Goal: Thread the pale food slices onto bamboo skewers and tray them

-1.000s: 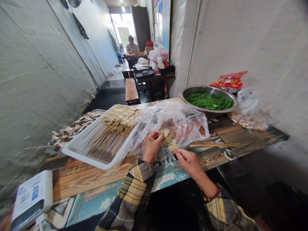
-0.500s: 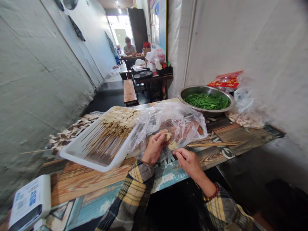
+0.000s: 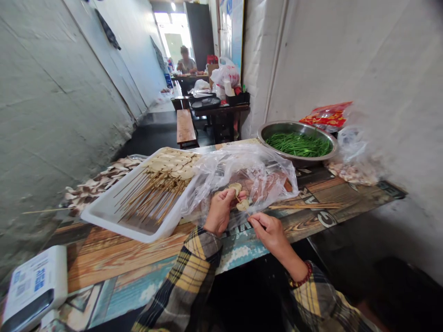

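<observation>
My left hand (image 3: 218, 212), closed, pinches a pale round slice (image 3: 236, 187) above the table. A second pale slice (image 3: 243, 205) is threaded on a thin bamboo skewer (image 3: 248, 214) just below it. My right hand (image 3: 268, 230) grips this skewer lower down between thumb and fingers. Behind both hands spreads a clear plastic bag (image 3: 221, 161), whose contents are hard to make out. Left of my hands stands a white tray (image 3: 100, 220) with rows of skewered pale slices (image 3: 173, 162), sticks toward me. Several loose bamboo skewers (image 3: 306, 206) lie to the right.
A metal bowl (image 3: 262, 134) of green chives stands at the back right, beside a bag of pinkish pieces (image 3: 356, 170). Brown-white mushroom pieces (image 3: 93, 186) lie left of the tray. A white device (image 3: 36, 286) sits front left. Far back, a person (image 3: 186, 63) sits at a table.
The pale slices in my hands have shifted slightly up and left, and the upper one shows more fully. Both hands keep their grips. The view has tilted a little.
</observation>
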A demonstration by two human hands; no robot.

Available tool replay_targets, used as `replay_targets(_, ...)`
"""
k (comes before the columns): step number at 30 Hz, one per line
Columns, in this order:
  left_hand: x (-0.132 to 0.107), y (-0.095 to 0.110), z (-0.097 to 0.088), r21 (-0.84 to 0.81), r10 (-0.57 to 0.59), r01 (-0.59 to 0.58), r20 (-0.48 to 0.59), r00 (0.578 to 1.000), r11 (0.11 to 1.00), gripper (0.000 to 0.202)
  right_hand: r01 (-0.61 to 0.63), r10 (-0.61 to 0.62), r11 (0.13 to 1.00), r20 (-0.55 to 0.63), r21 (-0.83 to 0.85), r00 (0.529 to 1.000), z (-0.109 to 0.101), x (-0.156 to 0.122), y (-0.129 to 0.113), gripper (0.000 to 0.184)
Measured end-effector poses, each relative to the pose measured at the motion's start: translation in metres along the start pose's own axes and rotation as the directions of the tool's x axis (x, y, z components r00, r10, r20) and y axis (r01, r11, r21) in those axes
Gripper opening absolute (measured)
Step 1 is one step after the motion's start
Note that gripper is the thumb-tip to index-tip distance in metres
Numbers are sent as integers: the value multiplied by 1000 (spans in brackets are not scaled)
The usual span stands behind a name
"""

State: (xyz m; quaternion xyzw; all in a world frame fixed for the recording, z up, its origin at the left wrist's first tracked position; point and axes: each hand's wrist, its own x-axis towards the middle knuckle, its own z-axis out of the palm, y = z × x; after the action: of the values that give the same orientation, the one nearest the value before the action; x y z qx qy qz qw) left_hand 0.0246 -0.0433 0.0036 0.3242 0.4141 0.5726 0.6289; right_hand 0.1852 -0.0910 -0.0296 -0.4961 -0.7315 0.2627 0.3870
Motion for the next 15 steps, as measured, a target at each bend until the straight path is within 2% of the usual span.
replay_targets(6, -1, -6, 4, 44, -10, 9, 17, 1000, 999, 38, 8, -11, 999, -57, -50, 998, 2, -2, 2, 25)
replay_targets(10, -3, -8, 7, 59, -17, 14, 42, 999, 998, 36, 11, -13, 999, -53, -33, 999, 1, -2, 1, 26)
replay_targets(15, -5, -9, 8, 87, -29, 19, 116, 993, 996, 38, 5, -5, 1000, -46, -11, 999, 0, -1, 0, 26)
